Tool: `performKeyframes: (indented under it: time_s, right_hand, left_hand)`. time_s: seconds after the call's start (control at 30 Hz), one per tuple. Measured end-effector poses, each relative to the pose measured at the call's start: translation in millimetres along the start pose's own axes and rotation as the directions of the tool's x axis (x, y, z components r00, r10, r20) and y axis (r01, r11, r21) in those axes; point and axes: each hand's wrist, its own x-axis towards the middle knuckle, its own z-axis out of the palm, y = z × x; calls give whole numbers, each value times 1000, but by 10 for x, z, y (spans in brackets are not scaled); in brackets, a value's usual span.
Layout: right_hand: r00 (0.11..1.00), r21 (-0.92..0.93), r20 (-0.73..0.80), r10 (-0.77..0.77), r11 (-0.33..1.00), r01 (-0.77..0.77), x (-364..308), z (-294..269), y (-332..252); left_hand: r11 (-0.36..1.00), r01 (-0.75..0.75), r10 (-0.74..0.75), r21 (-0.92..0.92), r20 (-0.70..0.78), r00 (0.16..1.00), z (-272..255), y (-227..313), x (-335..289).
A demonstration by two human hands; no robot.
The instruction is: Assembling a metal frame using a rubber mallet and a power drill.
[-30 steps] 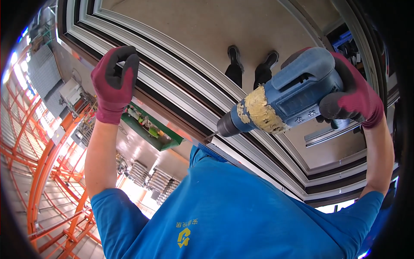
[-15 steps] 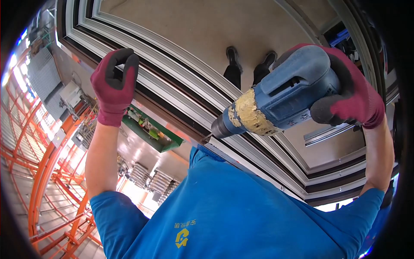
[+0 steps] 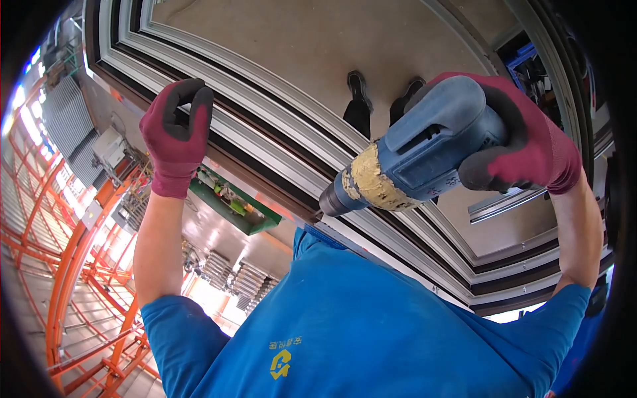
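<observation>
A blue power drill (image 3: 441, 149) with worn yellow tape around its front is gripped in my right hand (image 3: 534, 136), which wears a maroon and grey glove. Its chuck (image 3: 334, 201) points down and left, close against the dark outer edge of a stack of aluminium frames (image 3: 279, 109). Very little of the bit shows. Over the same edge, farther left, is my gloved left hand (image 3: 174, 129). Its fingers are curled and the thumb is bent toward them; whatever they may hold is hidden.
Beside the frame edge hangs or stands a green tray (image 3: 262, 222) with small items inside. Orange metal racking (image 3: 73, 265) fills the left side. A short metal profile (image 3: 507, 204) lies inside the frames' opening. Blue items (image 3: 527, 56) sit at the upper right.
My right hand and the drill have shifted left, bringing the chuck nearer the frame edge, and less of the bit shows. The left hand has hardly moved.
</observation>
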Motion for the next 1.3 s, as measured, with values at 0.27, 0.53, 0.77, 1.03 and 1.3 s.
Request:
performKeyframes:
  time_s: [0.27,0.53,0.77,1.03,1.3]
  right_hand:
    - [992,46,30,124,991,-125,21,-8,-49]
    - [987,88,26,157,983,-159,84,-2,-63]
    - [996,83,42,76,993,-79,65,39,9]
    - [994,39,108,12,999,-16,191,185,55]
    - [956,107,-93,280,957,-270,-69,-373,-123]
  left_hand:
    - [1000,-5,5,-28,7,1000,-7,33,12]
    - [999,46,-46,-13,48,998,6,20,26]
    - [999,52,-52,-1,59,997,-15,26,32]
    - [999,54,-54,7,75,996,-7,-4,32]
    - [999,26,-29,25,102,994,-43,49,30]
